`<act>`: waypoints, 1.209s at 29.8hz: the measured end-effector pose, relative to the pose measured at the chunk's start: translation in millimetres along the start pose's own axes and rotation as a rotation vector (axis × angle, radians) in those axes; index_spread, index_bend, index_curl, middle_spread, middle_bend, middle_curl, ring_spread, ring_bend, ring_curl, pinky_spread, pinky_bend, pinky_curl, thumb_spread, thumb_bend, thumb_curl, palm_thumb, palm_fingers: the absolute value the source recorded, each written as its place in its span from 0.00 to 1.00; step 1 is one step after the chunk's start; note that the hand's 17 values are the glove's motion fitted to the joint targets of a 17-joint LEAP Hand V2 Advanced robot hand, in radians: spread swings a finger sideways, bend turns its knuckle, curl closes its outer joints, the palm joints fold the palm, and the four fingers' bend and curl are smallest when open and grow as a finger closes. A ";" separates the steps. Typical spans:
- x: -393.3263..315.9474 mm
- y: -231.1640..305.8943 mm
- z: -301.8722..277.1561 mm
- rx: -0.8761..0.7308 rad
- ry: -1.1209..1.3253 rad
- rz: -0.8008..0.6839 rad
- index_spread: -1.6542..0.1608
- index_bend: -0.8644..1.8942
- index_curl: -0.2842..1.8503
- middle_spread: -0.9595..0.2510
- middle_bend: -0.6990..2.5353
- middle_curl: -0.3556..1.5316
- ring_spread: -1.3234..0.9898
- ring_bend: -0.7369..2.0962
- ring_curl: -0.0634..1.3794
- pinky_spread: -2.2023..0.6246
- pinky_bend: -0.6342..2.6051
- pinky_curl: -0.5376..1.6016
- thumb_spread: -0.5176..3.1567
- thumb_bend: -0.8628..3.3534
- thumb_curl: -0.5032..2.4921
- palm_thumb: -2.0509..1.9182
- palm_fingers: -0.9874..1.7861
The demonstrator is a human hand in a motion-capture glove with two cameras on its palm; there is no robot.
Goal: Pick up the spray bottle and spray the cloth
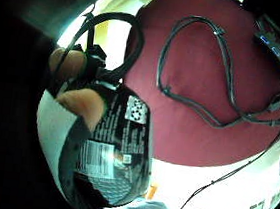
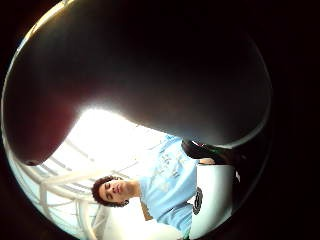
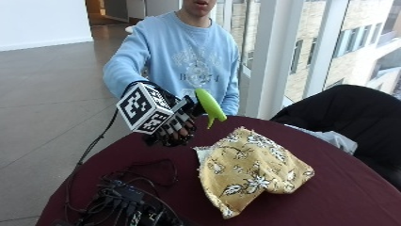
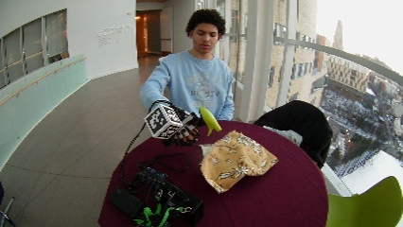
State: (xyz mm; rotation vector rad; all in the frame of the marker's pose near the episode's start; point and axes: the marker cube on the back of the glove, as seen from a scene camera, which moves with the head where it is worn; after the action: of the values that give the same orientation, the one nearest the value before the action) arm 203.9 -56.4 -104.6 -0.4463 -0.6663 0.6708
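A person in a light blue sweatshirt point(image 3: 181, 56) sits at the far side of a round table covered in a dark red tablecloth point(image 3: 325, 197). The gloved right hand point(image 3: 172, 125) is raised above the table's near-left part, its fingers curled around a spray bottle point(image 3: 210, 107) and gripping it. Only the bottle's green spray head shows in the outside view, sticking out of the hand toward two o'clock, with its nozzle tilted down toward the cloth point(image 3: 251, 172). In the little finger side palm view the bottle's dark body, with a printed label, lies close against the palm, with bare fingertips point(image 1: 82, 103) wrapped on it.

The cloth, yellow with a white flower print, lies crumpled flat on the table at about four o'clock from the hand, near it but not touching it. The nozzle hangs above the cloth's upper-left edge.

At about seven o'clock from the hand a bundle of black cables and a power strip point(image 3: 128, 200) lie on the table. A black coat point(image 3: 341, 115) is draped over a chair at the table's right.
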 end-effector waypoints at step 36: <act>-216.0 -65.5 247.7 0.176 -0.343 -0.819 0.78 0.36 0.29 0.74 0.27 0.41 0.57 0.38 0.30 0.84 0.27 0.43 0.36 0.20 0.39 0.76 0.73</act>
State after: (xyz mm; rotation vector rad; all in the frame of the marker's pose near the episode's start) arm -66.9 -210.7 18.4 0.1275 -1.0179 0.0163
